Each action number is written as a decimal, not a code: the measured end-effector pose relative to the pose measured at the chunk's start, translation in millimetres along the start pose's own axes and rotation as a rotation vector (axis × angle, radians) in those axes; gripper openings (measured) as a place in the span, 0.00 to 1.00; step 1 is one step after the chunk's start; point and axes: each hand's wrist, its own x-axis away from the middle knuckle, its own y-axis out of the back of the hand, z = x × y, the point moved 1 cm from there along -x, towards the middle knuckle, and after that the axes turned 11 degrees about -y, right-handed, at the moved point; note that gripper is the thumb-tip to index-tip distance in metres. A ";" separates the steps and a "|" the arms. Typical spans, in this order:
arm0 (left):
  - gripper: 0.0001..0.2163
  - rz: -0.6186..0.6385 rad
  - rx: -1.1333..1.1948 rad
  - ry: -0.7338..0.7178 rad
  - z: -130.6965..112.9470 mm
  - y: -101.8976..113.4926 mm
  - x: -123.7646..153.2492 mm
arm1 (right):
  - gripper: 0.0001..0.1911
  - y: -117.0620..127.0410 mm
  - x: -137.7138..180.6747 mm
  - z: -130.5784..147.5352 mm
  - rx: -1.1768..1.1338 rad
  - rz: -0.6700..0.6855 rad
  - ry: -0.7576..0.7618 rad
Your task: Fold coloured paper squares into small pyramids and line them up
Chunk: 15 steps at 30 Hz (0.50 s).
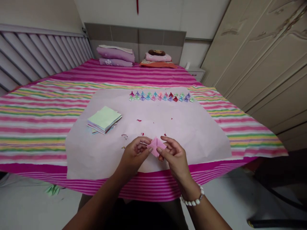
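Observation:
Both hands pinch a small folded pink paper piece [155, 147] just above the near edge of a pale pink sheet [192, 131] spread on the bed. My left hand [135, 153] grips its left side with curled fingers. My right hand [174, 155], with a white bead bracelet at the wrist, grips its right side. A stack of pastel square papers [104, 119], pale green on top, lies to the left of my hands. Two rows of several small folded paper shapes [160, 96] in mixed colours line the far part of the sheet.
The bed carries a pink, green and yellow striped cover [35, 118], with folded purple pillows [115, 56] and a pink cushion at the headboard. A wardrobe [263, 57] stands on the right. Paper scraps dot the sheet; a green scrap [52, 190] lies on the floor at left.

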 end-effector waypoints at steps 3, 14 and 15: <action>0.07 0.012 0.097 0.088 -3.4 -0.3 -1.6 | 0.14 1.1 0.9 -1.0 0.021 -0.003 0.010; 0.04 -0.015 0.033 0.161 -4.3 2.4 -2.3 | 0.04 1.2 1.9 -1.8 -0.050 0.110 -0.017; 0.05 -0.009 0.027 0.154 -3.8 2.7 -1.9 | 0.04 1.7 2.2 -1.9 -0.059 0.116 -0.013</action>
